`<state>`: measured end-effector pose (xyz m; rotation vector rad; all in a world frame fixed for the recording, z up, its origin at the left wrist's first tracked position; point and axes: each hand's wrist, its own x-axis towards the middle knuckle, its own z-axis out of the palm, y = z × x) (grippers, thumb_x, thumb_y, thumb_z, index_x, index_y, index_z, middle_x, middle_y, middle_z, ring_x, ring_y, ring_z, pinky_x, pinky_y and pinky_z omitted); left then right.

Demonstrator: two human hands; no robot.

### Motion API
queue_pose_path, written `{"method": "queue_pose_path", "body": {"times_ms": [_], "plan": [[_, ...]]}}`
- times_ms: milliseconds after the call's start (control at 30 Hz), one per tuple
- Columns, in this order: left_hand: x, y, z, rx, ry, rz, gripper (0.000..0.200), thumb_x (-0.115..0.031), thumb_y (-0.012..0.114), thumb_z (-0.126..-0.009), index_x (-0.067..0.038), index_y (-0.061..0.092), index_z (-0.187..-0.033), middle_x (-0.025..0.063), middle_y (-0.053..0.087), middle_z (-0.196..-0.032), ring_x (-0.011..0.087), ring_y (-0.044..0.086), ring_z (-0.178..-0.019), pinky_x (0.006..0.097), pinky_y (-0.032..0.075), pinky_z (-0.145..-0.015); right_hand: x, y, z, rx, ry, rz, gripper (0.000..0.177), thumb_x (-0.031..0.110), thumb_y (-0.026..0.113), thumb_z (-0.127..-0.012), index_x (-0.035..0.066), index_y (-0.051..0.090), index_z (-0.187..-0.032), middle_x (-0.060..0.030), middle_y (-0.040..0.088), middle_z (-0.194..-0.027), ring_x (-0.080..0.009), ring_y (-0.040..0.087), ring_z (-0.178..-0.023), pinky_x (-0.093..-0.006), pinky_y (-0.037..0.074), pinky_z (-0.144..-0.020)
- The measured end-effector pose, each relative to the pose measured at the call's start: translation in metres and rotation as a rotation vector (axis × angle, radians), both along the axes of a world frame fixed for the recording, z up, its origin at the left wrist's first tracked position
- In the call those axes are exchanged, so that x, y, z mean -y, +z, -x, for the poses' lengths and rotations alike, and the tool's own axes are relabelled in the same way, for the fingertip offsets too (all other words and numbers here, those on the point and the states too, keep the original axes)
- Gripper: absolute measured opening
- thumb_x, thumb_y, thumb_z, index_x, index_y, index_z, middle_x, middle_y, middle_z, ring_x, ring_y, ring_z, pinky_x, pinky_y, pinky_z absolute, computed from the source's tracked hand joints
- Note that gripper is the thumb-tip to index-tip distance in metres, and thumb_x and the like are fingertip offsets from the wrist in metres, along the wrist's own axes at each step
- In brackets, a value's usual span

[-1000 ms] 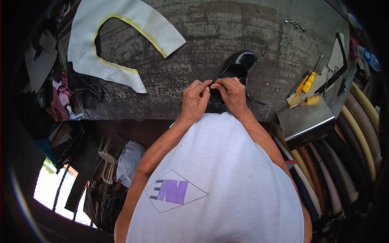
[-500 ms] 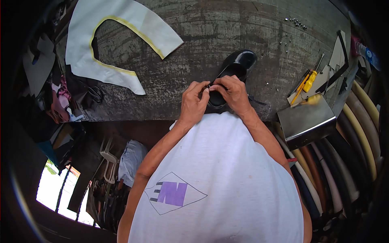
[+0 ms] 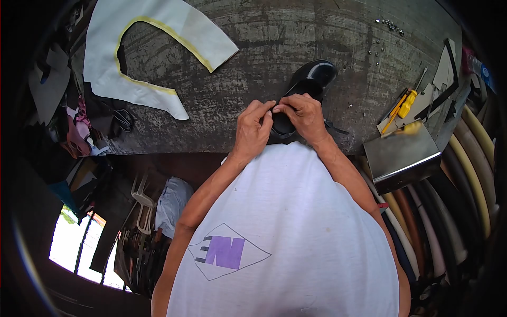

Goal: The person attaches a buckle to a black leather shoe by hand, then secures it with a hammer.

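A glossy black shoe (image 3: 319,72) rests upright on the worn dark table, toe pointing away from me and to the right. Over the left edge of its opening, my left hand (image 3: 254,127) and my right hand (image 3: 303,117) meet at the fingertips. Both are closed in a pinch at the shoe's edge; exactly which small part they grip is hidden by the fingers. A thin black strap (image 3: 336,129) sticks out from the shoe's right side. The heel end sits close to my white shirt.
A white C-shaped piece (image 3: 100,53) with yellow edging lies at the left. Small shiny metal pieces (image 3: 393,27) are scattered at the upper right. Yellow-handled tools (image 3: 405,104) lie near a metal box (image 3: 402,150). Rolls of material (image 3: 465,169) stand at the right.
The view has shifted slightly. My fingertips have moved a little at the shoe's edge, still pinched close together. The shoe stays in about the same place.
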<state>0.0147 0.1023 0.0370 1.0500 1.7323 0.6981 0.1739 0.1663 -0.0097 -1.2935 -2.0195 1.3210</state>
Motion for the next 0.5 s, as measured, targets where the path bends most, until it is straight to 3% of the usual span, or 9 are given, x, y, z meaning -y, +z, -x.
{"method": "queue_pose_path", "body": {"times_ms": [200, 300, 333, 433, 500], "plan": [[-0.005, 0.006, 0.000, -0.015, -0.027, 0.052, 0.025, -0.002, 0.056, -0.094, 0.006, 0.068, -0.115, 0.0138, 0.061, -0.089, 0.0237, 0.062, -0.073, 0.0361, 0.048, -0.065, -0.006, 0.000, 0.005, 0.019, 0.015, 0.048, 0.017, 0.019, 0.081, -0.079, 0.005, 0.073, -0.083, -0.0068, 0.071, -0.075, -0.0251, 0.066, -0.064, -0.0376, 0.050, -0.064], [-0.006, 0.003, 0.011, 0.014, -0.090, 0.111, 0.028, -0.001, 0.056, -0.096, 0.004, 0.067, -0.121, 0.0075, 0.059, -0.090, 0.0132, 0.059, -0.074, 0.0279, 0.048, -0.064, -0.010, 0.004, 0.005, 0.053, 0.061, 0.211, 0.019, 0.020, 0.081, -0.080, 0.003, 0.073, -0.084, -0.0081, 0.071, -0.077, -0.0269, 0.067, -0.066, -0.0389, 0.051, -0.069], [-0.004, 0.000, 0.015, 0.061, -0.104, 0.087, 0.028, -0.001, 0.055, -0.097, 0.004, 0.066, -0.122, 0.0077, 0.060, -0.093, 0.0136, 0.061, -0.076, 0.0286, 0.049, -0.066, -0.018, 0.005, 0.007, 0.056, 0.081, 0.255, 0.019, 0.020, 0.081, -0.080, 0.003, 0.073, -0.084, -0.0086, 0.071, -0.078, -0.0275, 0.067, -0.067, -0.0394, 0.052, -0.071], [0.006, -0.007, 0.021, 0.196, -0.130, 0.048, 0.031, 0.001, 0.052, -0.098, 0.004, 0.063, -0.126, 0.0085, 0.060, -0.102, 0.0151, 0.065, -0.084, 0.0314, 0.054, -0.073, -0.018, 0.021, -0.011, 0.067, 0.118, 0.133, 0.020, 0.019, 0.081, -0.080, 0.003, 0.073, -0.087, -0.0093, 0.073, -0.083, -0.0288, 0.067, -0.075, -0.0398, 0.052, -0.077], [0.006, -0.011, 0.020, 0.275, -0.114, 0.072, 0.034, 0.004, 0.050, -0.098, 0.003, 0.060, -0.130, 0.0091, 0.060, -0.109, 0.0162, 0.066, -0.091, 0.0340, 0.057, -0.079, -0.007, 0.035, -0.020, 0.112, 0.096, 0.069, 0.019, 0.019, 0.079, -0.083, 0.003, 0.073, -0.092, -0.0099, 0.072, -0.084, -0.0286, 0.067, -0.081, -0.0413, 0.051, -0.088]]}}
